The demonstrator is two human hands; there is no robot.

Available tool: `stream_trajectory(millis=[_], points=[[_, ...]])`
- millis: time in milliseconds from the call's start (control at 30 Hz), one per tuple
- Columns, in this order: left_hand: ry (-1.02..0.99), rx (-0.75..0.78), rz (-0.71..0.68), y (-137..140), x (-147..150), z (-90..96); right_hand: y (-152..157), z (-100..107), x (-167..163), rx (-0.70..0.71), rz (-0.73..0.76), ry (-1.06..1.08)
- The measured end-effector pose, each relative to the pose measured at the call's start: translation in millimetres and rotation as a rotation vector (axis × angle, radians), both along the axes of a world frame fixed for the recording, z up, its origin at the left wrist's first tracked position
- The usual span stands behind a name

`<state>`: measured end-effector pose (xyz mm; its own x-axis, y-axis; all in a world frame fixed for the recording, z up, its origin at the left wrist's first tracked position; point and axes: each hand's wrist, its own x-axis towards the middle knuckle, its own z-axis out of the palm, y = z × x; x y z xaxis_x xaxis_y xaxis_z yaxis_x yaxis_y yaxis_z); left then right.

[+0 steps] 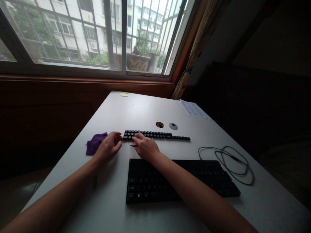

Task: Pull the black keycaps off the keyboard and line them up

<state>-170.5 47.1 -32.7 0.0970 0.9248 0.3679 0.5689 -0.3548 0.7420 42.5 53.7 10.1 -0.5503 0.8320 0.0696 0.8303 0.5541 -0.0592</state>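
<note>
Black keycaps [148, 134] stand lined up in rows on the white desk. At the left end of these rows is my left hand [110, 145], its fingers curved and the thumb apart from them; I make out nothing held. My right hand [147, 147] reaches over the front of the rows, with its fingertips at the keycaps. A thin, dark, pronged tool [133, 146] sticks out to the left from under its closed fingers. Below my right forearm lies a black keyboard [155, 195], partly covered by that arm.
A crumpled purple cloth [96, 142] lies beside my left wrist. The keyboard's black cable [245, 161] is looped at the right. Behind the keycaps are a cable hole [159, 125] and its grey cover [173, 126]. Printed paper [194, 109] and yellow notes [124, 94] lie farther back.
</note>
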Motion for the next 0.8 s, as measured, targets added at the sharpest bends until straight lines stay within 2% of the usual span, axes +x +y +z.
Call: stream_trajectory(millis=[800], points=[[0.01,0.024,0.004,0.0,0.6,0.3,-1.4,0.4,-2.0,0.04,-0.011,-0.016]])
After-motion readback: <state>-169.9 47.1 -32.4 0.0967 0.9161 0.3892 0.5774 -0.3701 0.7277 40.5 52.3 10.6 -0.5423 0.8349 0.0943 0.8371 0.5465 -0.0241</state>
